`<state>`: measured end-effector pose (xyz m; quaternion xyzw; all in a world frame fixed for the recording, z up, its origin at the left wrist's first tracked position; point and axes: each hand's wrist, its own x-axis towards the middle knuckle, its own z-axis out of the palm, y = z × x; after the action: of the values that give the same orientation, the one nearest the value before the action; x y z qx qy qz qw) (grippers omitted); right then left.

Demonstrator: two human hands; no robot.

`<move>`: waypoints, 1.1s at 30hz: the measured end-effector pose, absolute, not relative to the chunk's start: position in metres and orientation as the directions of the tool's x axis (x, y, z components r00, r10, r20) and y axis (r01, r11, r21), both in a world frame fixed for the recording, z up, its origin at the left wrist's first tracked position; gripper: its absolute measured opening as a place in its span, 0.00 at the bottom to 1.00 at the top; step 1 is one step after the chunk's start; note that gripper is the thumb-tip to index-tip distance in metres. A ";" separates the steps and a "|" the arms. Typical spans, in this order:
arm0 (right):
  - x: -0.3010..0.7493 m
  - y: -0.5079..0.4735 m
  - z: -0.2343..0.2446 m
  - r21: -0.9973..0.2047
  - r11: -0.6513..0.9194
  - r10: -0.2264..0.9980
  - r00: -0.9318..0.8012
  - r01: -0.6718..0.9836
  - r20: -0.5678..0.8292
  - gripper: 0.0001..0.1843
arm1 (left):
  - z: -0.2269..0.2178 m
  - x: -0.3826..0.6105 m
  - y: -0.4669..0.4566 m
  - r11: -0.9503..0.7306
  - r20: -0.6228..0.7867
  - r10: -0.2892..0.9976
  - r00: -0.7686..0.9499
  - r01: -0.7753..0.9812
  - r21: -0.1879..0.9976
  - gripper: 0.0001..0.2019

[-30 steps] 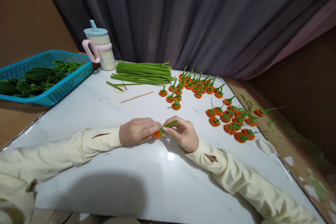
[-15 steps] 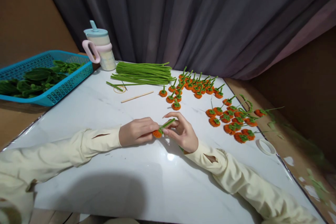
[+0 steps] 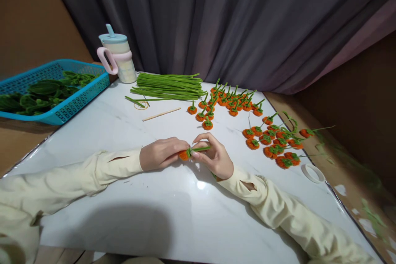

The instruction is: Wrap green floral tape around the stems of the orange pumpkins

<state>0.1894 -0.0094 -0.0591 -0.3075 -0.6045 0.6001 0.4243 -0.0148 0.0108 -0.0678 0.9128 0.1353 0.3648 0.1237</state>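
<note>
Between the fingers of my left hand point(image 3: 163, 154) is a small orange pipe-cleaner pumpkin point(image 3: 184, 155) with a green top and stem pointing right. My right hand point(image 3: 215, 155) pinches at its green part with thumb and fingers, the stem crossing in front of that palm. Beyond my hands, similar orange pumpkins point(image 3: 207, 123) with green stems stand on the white table point(image 3: 139, 214). More pumpkins point(image 3: 253, 143), some trailing thin wires or stems, lie to the right. A bundle of green pipe cleaners point(image 3: 170, 86) lies at the back.
A blue basket point(image 3: 60, 115) of green leafy pieces sits at the left, beside a lidded cup point(image 3: 125, 60) with a pink handle. Nearer are a wooden stick point(image 3: 161, 114) and a rubber band point(image 3: 141, 105). A roll of white tape point(image 3: 313, 173) lies near the right edge.
The pumpkin has turned in my fingers, so its stem now points more level to the right. My right fingers have shifted slightly; the left hand stays nearly in place.
</note>
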 end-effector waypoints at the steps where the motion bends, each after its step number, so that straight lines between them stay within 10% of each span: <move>1: 0.190 -0.010 -0.059 -0.985 0.100 0.881 -0.449 -0.138 0.152 0.15 | -0.067 -0.015 0.011 -0.929 0.634 0.345 0.692 0.156 0.334 0.15; 33: 0.193 -0.004 -0.062 -0.952 0.302 0.899 -0.343 0.039 0.271 0.09 | -0.065 -0.011 0.009 -0.883 0.659 0.436 0.613 0.152 0.444 0.17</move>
<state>0.1928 -0.0045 -0.0620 -0.3513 -0.6678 0.4749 0.4529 -0.0112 0.0085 -0.0653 0.8809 0.1669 0.4071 0.1747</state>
